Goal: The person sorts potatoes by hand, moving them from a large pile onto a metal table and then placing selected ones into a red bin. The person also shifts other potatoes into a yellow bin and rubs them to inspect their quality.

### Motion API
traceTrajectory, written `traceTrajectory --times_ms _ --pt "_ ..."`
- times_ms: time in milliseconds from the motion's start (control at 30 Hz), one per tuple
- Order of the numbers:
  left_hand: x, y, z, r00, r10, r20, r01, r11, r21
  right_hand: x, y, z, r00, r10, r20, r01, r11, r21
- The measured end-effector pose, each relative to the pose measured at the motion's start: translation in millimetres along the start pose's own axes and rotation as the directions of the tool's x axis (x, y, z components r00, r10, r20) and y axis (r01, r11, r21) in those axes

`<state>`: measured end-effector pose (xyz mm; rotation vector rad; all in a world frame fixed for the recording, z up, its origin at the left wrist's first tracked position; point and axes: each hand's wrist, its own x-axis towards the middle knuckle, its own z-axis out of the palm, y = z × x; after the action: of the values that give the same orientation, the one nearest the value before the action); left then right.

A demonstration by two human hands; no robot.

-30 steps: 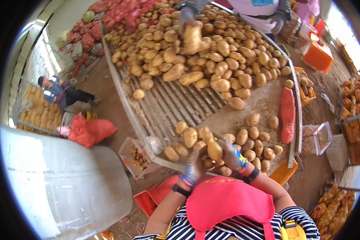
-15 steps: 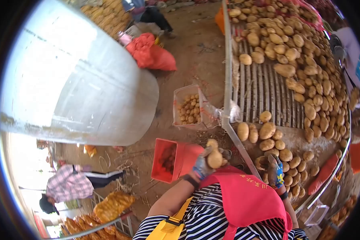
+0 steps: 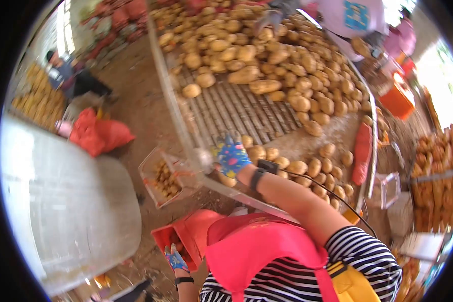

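Observation:
My left hand (image 3: 175, 259), in a patterned glove, reaches into the red bucket (image 3: 196, 221) at lower left. Its fingers look stretched out, and dark reddish-brown contents show beside them. My right hand (image 3: 231, 158), in a blue flowered glove, is over the sorting table's near left corner. Its fingers are spread towards the slatted grate (image 3: 226, 108). A potato (image 3: 227, 179) lies just below that palm, and another potato (image 3: 247, 141) sits close to the fingertips. More loose potatoes (image 3: 314, 167) lie to the right of my forearm.
A large potato pile (image 3: 287, 60) covers the table's far side, where a co-worker's gloved hand (image 3: 269, 21) reaches in. The metal rail (image 3: 173, 100) edges the table. A white crate (image 3: 148, 168) of small potatoes stands left, near a red sack (image 3: 98, 133). A red mesh roll (image 3: 362, 153) lies right.
My left hand has gone from holding a potato near my chest down into the red bucket. The right hand has moved across the table to its left corner. The view has turned right.

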<state>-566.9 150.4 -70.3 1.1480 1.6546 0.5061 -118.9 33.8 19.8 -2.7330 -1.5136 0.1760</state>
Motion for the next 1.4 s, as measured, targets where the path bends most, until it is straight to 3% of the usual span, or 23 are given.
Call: traceTrajectory --times_ms 67,133,167,200,267,333,367,467,500,633,733,800,867,933,1000,1100,1200,1233,1267,1300,1333,1367,1400 --pt "-6.8 32.6 33.3 0.940 0.290 0.180 -0.334 0.891 0.308 -5.4 19.9 5.0 0.974 0.191 0.124 -0.202 0.976 0.083" --pt "-27.4 82.9 70.9 0.751 0.504 0.427 -0.660 0.544 0.519 -33.7 40.1 -0.6 0.952 0.300 0.066 -0.305 0.948 0.086" --pt "-45.5 111.0 92.5 0.670 0.536 0.514 -0.742 0.501 0.445 -50.7 48.8 -5.3 0.936 0.345 0.066 -0.351 0.928 0.125" --pt "-59.0 130.5 113.5 0.548 0.593 0.590 -0.836 0.357 0.417 -67.7 57.7 -9.8 0.919 0.389 0.066 -0.395 0.904 0.164" --pt "-86.0 159.7 156.2 0.258 0.646 0.718 -0.953 0.046 0.301 -101.1 74.7 -14.6 0.852 0.476 0.216 -0.523 0.777 0.351" --pt "-116.0 185.0 199.3 0.073 0.575 0.815 -0.974 -0.134 0.181 -133.8 69.3 -11.3 0.878 0.479 0.000 -0.453 0.829 0.328" --pt "-127.4 193.3 216.6 -0.011 0.528 0.849 -0.967 -0.222 0.125 -149.4 67.6 -14.8 0.891 0.454 0.002 -0.437 0.857 0.274" --pt "-133.9 197.5 268.3 0.113 0.243 0.963 -0.971 -0.176 0.159 -197.7 59.7 11.6 0.873 0.474 -0.115 -0.428 0.857 0.288" --pt "-121.8 186.9 282.9 0.089 0.202 0.975 -0.979 -0.163 0.124 -212.6 60.5 23.2 0.850 0.497 -0.176 -0.430 0.846 0.315" --pt "-138.5 182.1 306.4 0.047 0.032 0.998 -0.974 -0.221 0.053 -268.1 69.8 31.3 0.784 0.601 -0.155 -0.495 0.756 0.427" --pt "-145.6 154.6 317.7 0.021 0.121 0.992 -0.996 -0.080 0.031 -316.1 77.9 35.7 0.781 0.612 -0.122 -0.551 0.768 0.326" --pt "-170.8 145.3 322.8 0.093 0.105 0.990 -0.992 -0.080 0.101 -340.2 79.8 35.8 0.753 0.653 -0.079 -0.596 0.728 0.338" --pt "-180.2 130.2 331.8 0.009 0.109 0.994 -0.995 -0.096 0.020 -364.6 85.6 39.7 0.748 0.650 -0.131 -0.586 0.740 0.329" --pt "-193.6 114.7 341.3 -0.013 0.123 0.992 -0.995 -0.102 0.000 -386.1 92.8 37.1 0.748 0.647 -0.147 -0.584 0.747 0.316" --pt "-219.4 114.1 350.1 0.026 0.093 0.995 -0.999 0.040 0.022 -403.0 99.6 31.3 0.745 0.663 -0.082 -0.594 0.713 0.372" --pt "-225.6 107.2 355.0 -0.089 0.218 0.972 -0.989 0.092 -0.112 -423.9 104.5 31.7 0.718 0.673 -0.178 -0.595 0.726 0.345" --pt "-223.1 137.1 343.5 0.075 0.067 0.995 -0.859 0.511 0.030 -421.9 96.3 33.1 0.623 0.696 -0.356 -0.591 0.718 0.369" --pt "-210.0 136.9 341.3 0.047 0.231 0.972 -0.870 0.487 -0.074 -415.4 91.8 36.6 0.591 0.696 -0.407 -0.564 0.718 0.408" --pt "-195.0 141.6 338.2 -0.012 0.333 0.943 -0.934 0.333 -0.130 -407.6 86.6 38.6 0.552 0.698 -0.456 -0.537 0.716 0.446" --pt "-178.2 149.4 335.7 -0.090 0.419 0.904 -0.971 0.164 -0.173 -389.2 77.9 23.4 0.579 0.659 -0.480 -0.442 0.748 0.495" --pt "-161.4 155.9 333.2 -0.183 0.486 0.855 -0.979 -0.013 -0.202 -366.7 75.1 -0.8 0.688 0.555 -0.468 -0.273 0.795 0.542" --pt "-144.3 158.4 329.6 -0.171 0.466 0.868 -0.985 -0.059 -0.163 -345.9 66.6 -9.0 0.764 0.535 -0.362 -0.211 0.737 0.642" --pt "-126.5 156.7 325.4 -0.159 0.446 0.881 -0.987 -0.102 -0.127 -332.0 61.9 8.5 0.786 0.396 -0.474 -0.045 0.802 0.595"
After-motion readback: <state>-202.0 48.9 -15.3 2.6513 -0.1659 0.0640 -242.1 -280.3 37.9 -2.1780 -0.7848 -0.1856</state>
